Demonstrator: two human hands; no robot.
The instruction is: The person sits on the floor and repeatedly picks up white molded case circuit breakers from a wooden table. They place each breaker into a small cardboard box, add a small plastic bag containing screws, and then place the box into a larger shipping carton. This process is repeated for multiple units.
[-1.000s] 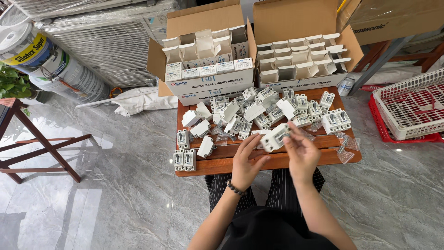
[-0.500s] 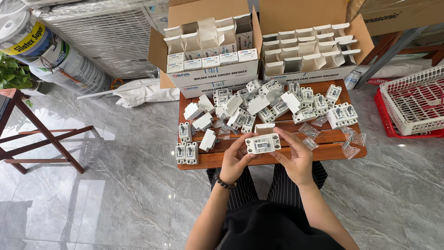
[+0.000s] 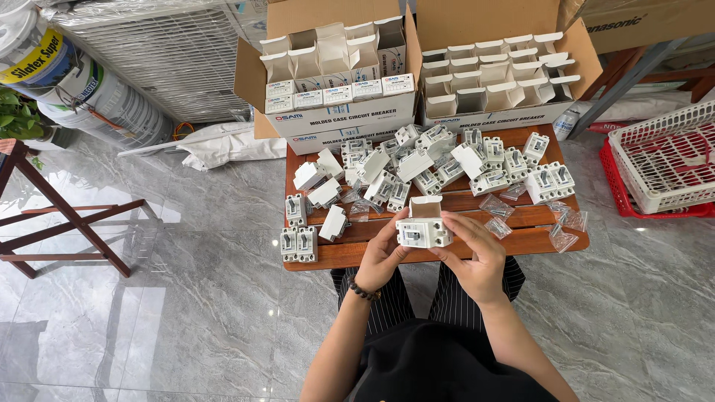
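A: The left hand (image 3: 383,253) is closed around the left end of a small white box (image 3: 423,227), fingertips under it and thumb at its near face. The right hand (image 3: 477,257) is clasped on the right end, fingers curled over the top edge.

B: And where is the box held?

A: Above the near edge of the wooden table (image 3: 521,242), about midway along it, lifted clear of the wood. Its flap is stood open at the far side, and a switch face can be seen at the front.

B: How should the step be handled well?

A: The box is probably best kept level, with both ends supported evenly, so nothing slips out while the flap is worked. The loose breakers (image 3: 387,182) further back and the clear bags (image 3: 495,208) near the right edge should be left undisturbed.
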